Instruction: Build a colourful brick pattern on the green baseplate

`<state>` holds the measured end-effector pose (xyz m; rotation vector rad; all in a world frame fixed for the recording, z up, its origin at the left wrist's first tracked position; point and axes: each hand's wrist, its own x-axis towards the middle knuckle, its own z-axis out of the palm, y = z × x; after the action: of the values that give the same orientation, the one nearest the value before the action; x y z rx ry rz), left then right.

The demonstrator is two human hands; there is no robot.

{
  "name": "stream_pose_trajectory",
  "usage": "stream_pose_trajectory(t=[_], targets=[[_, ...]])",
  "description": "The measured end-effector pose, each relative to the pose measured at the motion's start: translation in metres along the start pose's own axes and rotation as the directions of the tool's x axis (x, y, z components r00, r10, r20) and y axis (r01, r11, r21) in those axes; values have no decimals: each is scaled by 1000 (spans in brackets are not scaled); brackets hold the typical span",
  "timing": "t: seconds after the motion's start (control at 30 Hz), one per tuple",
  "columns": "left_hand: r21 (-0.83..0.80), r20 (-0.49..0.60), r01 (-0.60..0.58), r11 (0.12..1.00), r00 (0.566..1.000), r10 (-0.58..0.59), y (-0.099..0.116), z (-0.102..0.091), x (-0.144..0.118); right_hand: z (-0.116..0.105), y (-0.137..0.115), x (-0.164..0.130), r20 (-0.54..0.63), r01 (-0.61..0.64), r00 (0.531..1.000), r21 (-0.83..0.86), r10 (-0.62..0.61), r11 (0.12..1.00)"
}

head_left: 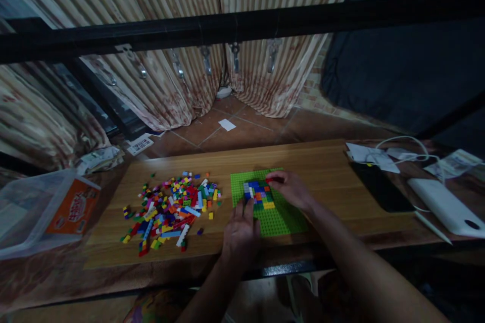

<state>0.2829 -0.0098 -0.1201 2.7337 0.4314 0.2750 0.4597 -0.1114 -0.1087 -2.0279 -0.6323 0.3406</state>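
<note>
Left hand hides green baseplate's near corner.

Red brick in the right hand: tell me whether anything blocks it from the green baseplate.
Nothing visible does. The right hand holds the red brick over the far edge of the green baseplate, beside the cluster of placed bricks. The left hand rests on the plate's near left edge.
</note>
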Motion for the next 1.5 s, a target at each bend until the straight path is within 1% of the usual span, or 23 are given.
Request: stream_pose_trajectory(t=[0.1, 0.17, 0.23, 0.37, 0.47, 0.57, 0.63, 0.73, 0.8, 0.87, 0.97, 1.07, 1.13, 1.3, 1.5], targets=[[-3, 20, 1, 1000, 1000, -1, 1, -1, 1, 4, 2, 2, 22, -27, 999, 55, 26, 998], [-7, 29, 2, 1000, 1000, -2, 1, -2, 1, 6, 4, 2, 33, -34, 999, 58, 32, 998], [-14, 30, -2, 1000, 1000, 2, 1, -2, 0, 6, 4, 3, 27, -18, 999, 6, 18, 1000], [-20, 30, -8, 1000, 1000, 9, -1, -1, -1, 5, 7, 5, 30, 71, 997, -140, -67, 988], [-24, 29, -10, 1000, 1000, 10, -1, -2, -1, 6, 9, 7, 71, 128, 991, -194, -116, 973], [-20, 25, -12, 1000, 1000, 12, -1, -2, -1, 10, 11, 8, 80, 160, 986, -220, -146, 962], [-9, 28, -14, 1000, 1000, 14, -1, -1, -1, 13, 12, 7, 53, 160, 987, -240, -152, 958], [3, 34, -6, 1000, 999, 6, -1, -1, -1, 18, 10, 7, -26, 130, 990, -264, -141, 956], [-3, 36, -1, 1000, 999, 1, 0, -2, -1, 19, 8, 6, -45, 115, 990, -264, -132, 958], [-12, 36, -2, 1000, 999, 2, 0, -3, -1, 15, 7, 7, -12, 113, 993, -263, -120, 958], [-19, 29, -6, 1000, 1000, 7, 1, -4, -1, 6, 8, 9, 85, 141, 989, -245, -123, 959], [-23, 23, -5, 1000, 1000, 6, 0, -3, -1, -2, 12, 11, 177, 198, 971, -202, -163, 959], [-20, 25, -6, 1000, 1000, 6, 0, -2, -1, -4, 15, 12, 210, 235, 958, -177, -196, 956], [-7, 15, -21, 1000, 1000, 21, -1, 0, 0, -2, 20, 14, 220, 306, 937, -138, -272, 942], [1, -7, -30, 1000, 1000, 30, -2, 1, -1, -1, 18, 13, 227, 330, 930, -177, -288, 927]])
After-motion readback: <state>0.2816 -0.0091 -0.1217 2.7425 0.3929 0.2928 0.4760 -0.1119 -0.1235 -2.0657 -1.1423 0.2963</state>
